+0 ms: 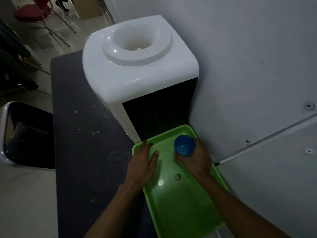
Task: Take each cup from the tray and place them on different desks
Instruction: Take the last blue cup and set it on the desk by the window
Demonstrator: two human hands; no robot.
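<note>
Gripping the blue cup [184, 145] in my right hand [197, 157], left hand [143, 160] flat on the tray [180, 206], which might slide if bumped.

No readable text, labels, brands or numbers anywhere in the head view. The water dispenser [140, 73] has a white top and a dark front panel with faint marks, too dim and blurred to read. The green tray [180, 200] is plain; a small round mark in its floor carries nothing legible. The blue cup [184, 145] shows no print. Dark desk [80, 134] surface has only pale specks, no writing.
</note>
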